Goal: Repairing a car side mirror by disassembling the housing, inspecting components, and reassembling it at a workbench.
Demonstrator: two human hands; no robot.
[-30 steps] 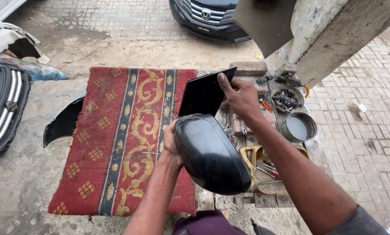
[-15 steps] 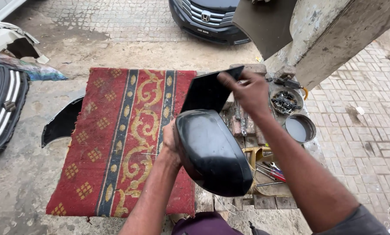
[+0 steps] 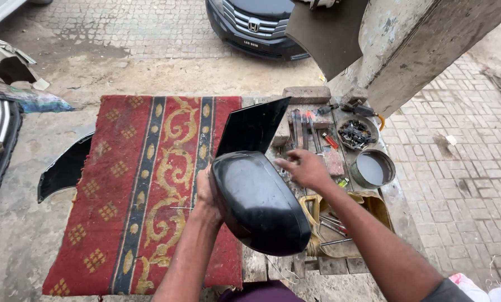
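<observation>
Fingers of the left hand (image 3: 205, 193) wrapped round the left edge of a glossy black side-mirror housing (image 3: 259, 204), mostly tucked behind it so hard to see how tightly, but clearly gripping and holding it up over the tabletop (image 3: 256, 265). Fingers (image 3: 287, 163) of the right hand (image 3: 305, 169) loosely spread, pinching nothing, hovering just right of the housing and over the scattered tools. Flat black triangular base of the mirror (image 3: 253, 127) sticking up on the far side, tilted.

Underneath and to the left, a worn red rug with yellow scrollwork and a dark blue stripe (image 3: 144, 190) draped over the tabletop. On the right side, a row of hand tools (image 3: 309, 131), a round dish of small dark parts (image 3: 356, 133), a metal tin with greyish liquid (image 3: 372, 169), and nearer, a yellowish tray with more tools (image 3: 340, 229). Brick (image 3: 306, 94) at the far edge. Curved black panel piece (image 3: 63, 170) poking out left of the rug. Dark car nose (image 3: 256, 25) parked far off on the paving, concrete pillar (image 3: 424, 45) at far right.
</observation>
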